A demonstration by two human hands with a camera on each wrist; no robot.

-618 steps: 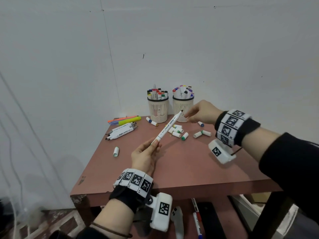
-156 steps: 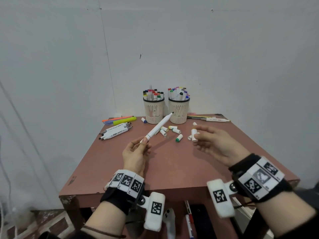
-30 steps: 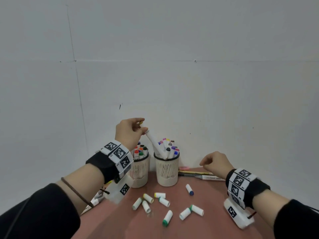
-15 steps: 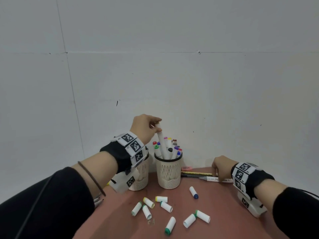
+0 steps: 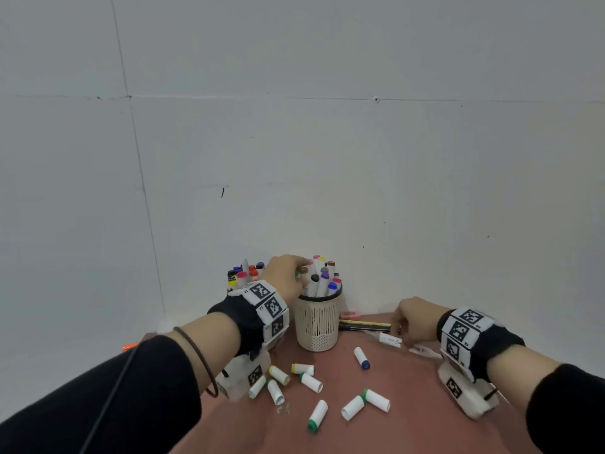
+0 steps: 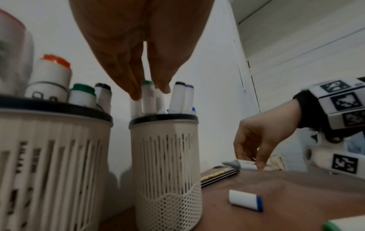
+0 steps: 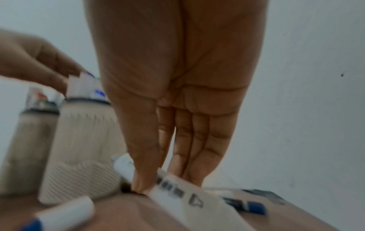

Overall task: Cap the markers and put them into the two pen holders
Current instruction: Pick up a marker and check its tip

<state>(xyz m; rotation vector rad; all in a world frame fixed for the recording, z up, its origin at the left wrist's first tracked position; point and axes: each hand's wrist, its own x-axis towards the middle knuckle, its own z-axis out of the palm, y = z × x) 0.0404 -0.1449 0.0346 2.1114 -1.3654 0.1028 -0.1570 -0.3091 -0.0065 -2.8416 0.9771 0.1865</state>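
L hand [image 5: 285,276]: over the right holder [image 5: 317,322], fingertips [image 6: 134,92] pinching a green-capped marker [image 6: 147,96] standing in it w/ others.
R hand [image 5: 413,319]: at table's [image 5: 409,421] back-right edge, thumb + fingers gripping a white marker [image 5: 389,339] lying flat.
Left holder [image 6: 49,156]: beside the right one, near back edge, full.
Caps [image 5: 311,381]: loose, scattered mid-table in front of holders.

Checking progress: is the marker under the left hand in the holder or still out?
In. The green-capped marker stands upright inside the right pen holder, the left hand fingertips either side of its cap.
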